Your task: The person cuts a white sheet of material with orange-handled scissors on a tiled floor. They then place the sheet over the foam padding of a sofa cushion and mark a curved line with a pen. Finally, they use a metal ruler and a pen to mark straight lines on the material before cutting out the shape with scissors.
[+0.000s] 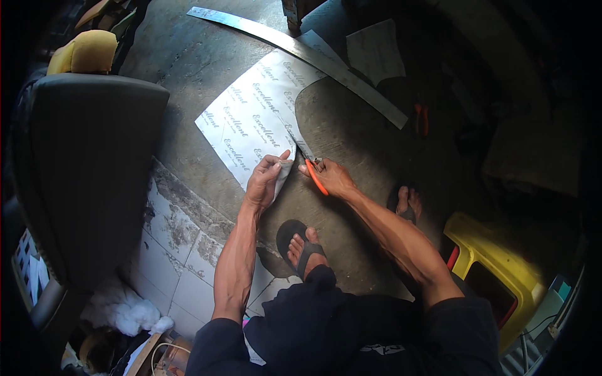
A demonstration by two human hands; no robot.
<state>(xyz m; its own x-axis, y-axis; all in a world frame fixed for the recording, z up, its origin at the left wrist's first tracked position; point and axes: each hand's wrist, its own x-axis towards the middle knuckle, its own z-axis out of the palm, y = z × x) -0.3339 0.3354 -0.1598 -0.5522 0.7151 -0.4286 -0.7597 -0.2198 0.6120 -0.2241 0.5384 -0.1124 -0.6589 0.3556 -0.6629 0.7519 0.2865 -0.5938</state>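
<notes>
A white sheet (251, 106) with rows of grey print lies on the floor, its right side cut in a curve. My left hand (266, 175) pinches its near corner, which is lifted and folded over. In my right hand (332, 178) is a pair of scissors (317, 178) with orange handles. Their blades reach to the sheet's right edge, just beyond the pinched corner. How far the blades are apart is hard to make out. Across the sheet's far side runs a long flat metal ruler (301, 50).
Two more pale sheet pieces, one of them (375, 51) at far right, lie beyond the ruler. Orange-handled pliers (421, 119) rest near its right end. A dark seat back (94, 163) stands left; a yellow plastic stool (495, 257) is at right. White tiles (188, 276) border the concrete floor.
</notes>
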